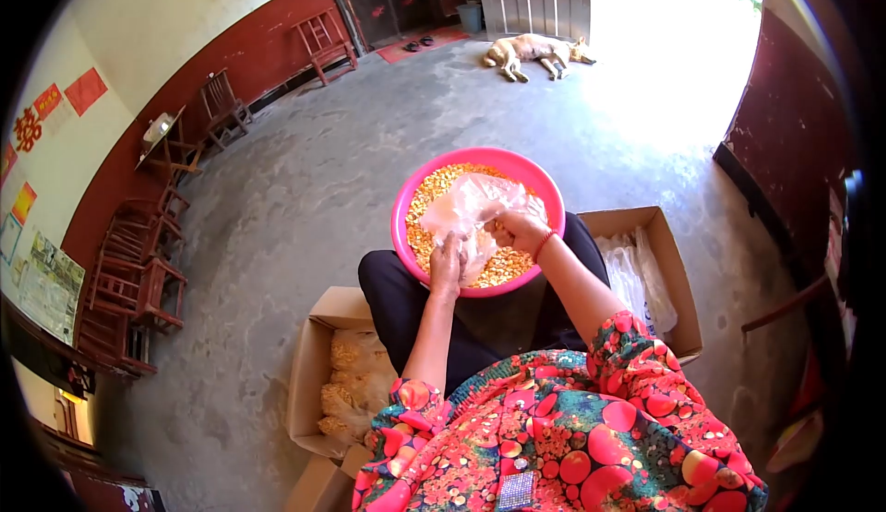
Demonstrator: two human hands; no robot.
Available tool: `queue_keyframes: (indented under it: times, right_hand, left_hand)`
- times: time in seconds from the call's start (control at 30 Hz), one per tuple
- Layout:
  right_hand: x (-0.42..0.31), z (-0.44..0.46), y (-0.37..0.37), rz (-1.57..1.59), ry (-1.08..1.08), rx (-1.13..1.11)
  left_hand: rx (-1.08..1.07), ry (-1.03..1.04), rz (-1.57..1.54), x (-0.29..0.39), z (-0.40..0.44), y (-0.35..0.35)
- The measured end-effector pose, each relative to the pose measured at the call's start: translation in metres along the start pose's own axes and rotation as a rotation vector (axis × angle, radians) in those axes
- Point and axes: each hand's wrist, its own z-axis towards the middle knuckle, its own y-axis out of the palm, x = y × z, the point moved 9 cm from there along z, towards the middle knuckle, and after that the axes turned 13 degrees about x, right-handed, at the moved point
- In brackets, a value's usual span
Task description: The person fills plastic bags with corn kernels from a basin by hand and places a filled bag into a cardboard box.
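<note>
A pink basin (402, 200) full of yellow-orange corn kernels (509, 267) rests at my lap, between my knees. Over the kernels I hold a clear plastic bag (469, 200), its film spread and crumpled between both hands. My left hand (447, 263) is closed on the bag's lower left edge. On the other side my right hand (519, 230), with a red cord at the wrist, pinches the film at the bag's right. The bag's mouth and any contents are hard to make out.
By my left leg stands a cardboard box (311, 378) holding several filled bags of corn (355, 374). At my right, another cardboard box (678, 263) contains clear plastic bags (637, 272). A dog (531, 53) lies near the doorway. Wooden chairs (138, 281) line the left wall.
</note>
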Motion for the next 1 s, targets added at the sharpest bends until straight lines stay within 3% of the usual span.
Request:
queue_keyframes:
  times: [0.1,0.13,0.17,0.2,0.23,0.37,0.4,0.47,0.5,0.53,0.63,0.67,0.73,0.8,0.87,1.0]
  right_hand:
    - [-0.032,0.022,0.001,-0.176,-0.153,0.049]
    - [-0.044,0.031,0.000,-0.280,-0.240,0.112]
    - [-0.072,0.004,0.022,-0.776,-0.523,0.145]
    - [-0.066,-0.001,0.024,-0.459,-0.264,0.147]
    - [-0.071,-0.007,0.031,-0.458,-0.264,0.145]
    - [-0.086,-0.024,0.055,-1.595,-0.481,0.173]
    - [-0.086,-0.027,0.054,-1.595,-0.478,0.172]
    - [-0.070,-0.054,0.089,-1.343,-0.603,-0.357]
    - [-0.067,-0.056,0.087,-1.224,-0.472,-0.354]
    - [-0.069,-0.059,0.095,-1.196,-0.551,-0.440]
    - [-0.093,-0.065,0.098,-1.186,-0.733,-0.381]
    - [-0.105,-0.073,0.104,-1.279,-0.939,-0.345]
    - [-0.112,-0.053,0.097,-1.340,-0.920,-0.293]
    - [-0.120,-0.044,0.093,-1.301,-0.846,-0.323]
    - [-0.118,-0.033,0.088,-1.498,-0.686,-0.286]
    - [-0.096,-0.063,0.101,-1.752,-0.798,-0.488]
  left_hand:
    - [-0.223,-0.343,-0.055,-0.024,-0.004,0.010]
    - [-0.223,-0.345,-0.052,-0.021,-0.003,0.009]
    - [-0.208,-0.390,-0.121,-0.019,-0.003,0.010]
    - [-0.196,-0.411,-0.179,-0.014,-0.003,0.009]
    - [-0.185,-0.431,-0.236,-0.008,-0.003,0.009]
    - [-0.042,-0.380,-0.136,-0.008,0.025,-0.024]
    - [-0.041,-0.383,-0.135,-0.009,0.028,-0.028]
    - [-0.027,-0.386,-0.267,0.004,0.025,-0.032]
    - [-0.021,-0.404,-0.284,0.008,0.023,-0.036]
    - [-0.017,-0.408,-0.285,0.013,0.020,-0.038]
    - [-0.049,-0.232,-0.298,0.050,0.013,-0.038]
    - [-0.049,-0.235,-0.297,0.055,0.011,-0.039]
    - [-0.119,-0.107,-0.349,0.075,0.012,-0.035]
    - [-0.124,-0.117,-0.363,0.075,0.024,-0.036]
    - [-0.053,-0.122,-0.328,0.077,0.035,-0.041]
    - [-0.023,-0.083,-0.397,0.083,0.057,-0.044]
